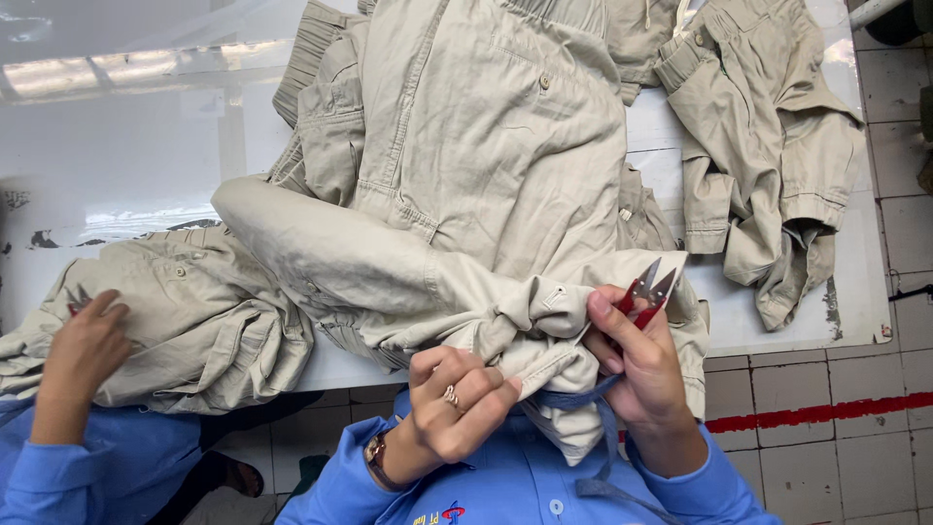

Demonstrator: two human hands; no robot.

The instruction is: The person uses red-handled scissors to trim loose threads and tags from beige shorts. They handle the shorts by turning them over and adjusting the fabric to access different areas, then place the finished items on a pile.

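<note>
The bunched hem of the beige trousers (530, 335) sits at the table's (126, 146) near edge, pinched in your left hand (457, 403), which is clamped tight on the cloth. The red-handled thread snips (649, 290) lie at 2 o'clock from that grip, held closed-fisted in your right hand (641, 365), the nearer hand. Their long axis runs 7 to 1 o'clock, tips pointing away at 1 o'clock. A co-worker's hand (83, 350) rests on another garment (194, 321) at 9 o'clock.

Far-left table (126, 146) bare: open passage. Centre blocked by piled trousers (466, 146); more garments far right (768, 165). Co-worker's hand (83, 350) on trousers occupies near left.
</note>
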